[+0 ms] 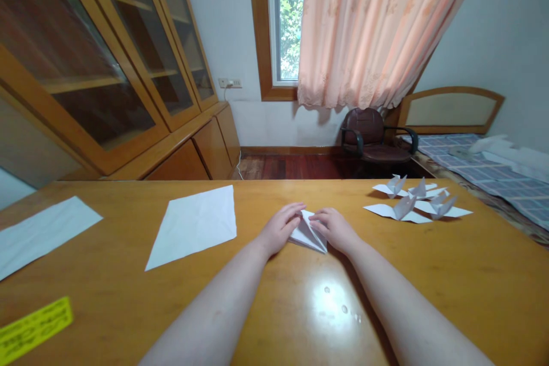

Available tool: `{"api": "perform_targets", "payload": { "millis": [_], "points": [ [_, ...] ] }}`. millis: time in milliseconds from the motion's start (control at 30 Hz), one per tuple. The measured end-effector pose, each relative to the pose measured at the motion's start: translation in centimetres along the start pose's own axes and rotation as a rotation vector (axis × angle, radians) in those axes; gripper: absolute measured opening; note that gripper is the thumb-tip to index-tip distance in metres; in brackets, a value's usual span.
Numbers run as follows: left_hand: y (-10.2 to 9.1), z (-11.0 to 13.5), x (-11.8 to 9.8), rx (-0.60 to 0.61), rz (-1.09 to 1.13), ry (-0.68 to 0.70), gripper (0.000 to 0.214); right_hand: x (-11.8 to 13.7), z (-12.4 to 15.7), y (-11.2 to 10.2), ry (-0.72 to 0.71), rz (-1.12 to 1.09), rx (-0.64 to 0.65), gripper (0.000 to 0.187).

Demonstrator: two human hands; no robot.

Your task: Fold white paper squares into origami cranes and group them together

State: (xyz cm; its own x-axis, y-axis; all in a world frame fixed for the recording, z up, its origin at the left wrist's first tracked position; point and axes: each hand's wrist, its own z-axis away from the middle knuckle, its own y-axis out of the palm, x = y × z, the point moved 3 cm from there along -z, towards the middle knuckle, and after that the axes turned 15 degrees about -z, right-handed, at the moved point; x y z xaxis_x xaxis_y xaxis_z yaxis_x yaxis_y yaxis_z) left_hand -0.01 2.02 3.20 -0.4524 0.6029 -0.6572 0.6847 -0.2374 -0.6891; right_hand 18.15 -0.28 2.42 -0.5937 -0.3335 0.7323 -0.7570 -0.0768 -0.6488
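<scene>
A piece of white folded paper (307,237) lies on the table in front of me, its layers coming to a point toward me. My left hand (279,230) curls over its left edge, fingers closed on the paper. From the other side my right hand (335,230) grips the right flap, its fingers bent against the paper. A slit between the two flaps shows in the middle. The fingertips' undersides are hidden.
Several folded paper cranes (403,207) stand at the table's far right. Left of my hands lie a flat white sheet (197,223) and another sheet (47,234). A yellow label (36,329) is at the near left of the wooden table (128,314). An armchair (372,134) stands beyond.
</scene>
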Motion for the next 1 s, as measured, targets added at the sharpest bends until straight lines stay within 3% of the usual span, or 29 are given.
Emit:
{"api": "perform_targets", "payload": {
  "millis": [200, 333, 500, 633, 733, 867, 1000],
  "points": [
    [0.3, 0.0, 0.4, 0.053, -0.058, -0.011, 0.054, 0.5, 0.3, 0.0, -0.095, 0.017, 0.106, 0.034],
    [0.5, 0.0, 0.3, 0.096, -0.114, -0.013, 0.060, 1.0, 0.3, 0.1, -0.093, 0.042, 0.100, 0.028],
    [0.9, 0.1, 0.2, 0.174, -0.176, -0.026, 0.072, 1.7, 0.1, 0.0, -0.056, -0.107, 0.118, 0.023],
    [1.4, 0.1, 0.7, 0.214, -0.275, -0.001, 0.059, 1.0, 0.0, 0.1, 0.018, -0.192, 0.059, 0.024],
    [1.7, 0.1, 1.2, 0.222, -0.336, 0.003, 0.051, 0.0, -0.1, 0.1, 0.075, -0.076, -0.023, 0.017],
    [1.6, 0.2, 1.7, 0.196, -0.429, -0.083, 0.062, -0.6, -0.1, -0.1, 0.099, 0.100, -0.109, 0.017],
    [1.6, 0.1, 1.8, 0.182, -0.478, -0.151, 0.072, -0.8, -0.1, -0.3, 0.112, 0.070, -0.130, 0.030]
  ]
}}
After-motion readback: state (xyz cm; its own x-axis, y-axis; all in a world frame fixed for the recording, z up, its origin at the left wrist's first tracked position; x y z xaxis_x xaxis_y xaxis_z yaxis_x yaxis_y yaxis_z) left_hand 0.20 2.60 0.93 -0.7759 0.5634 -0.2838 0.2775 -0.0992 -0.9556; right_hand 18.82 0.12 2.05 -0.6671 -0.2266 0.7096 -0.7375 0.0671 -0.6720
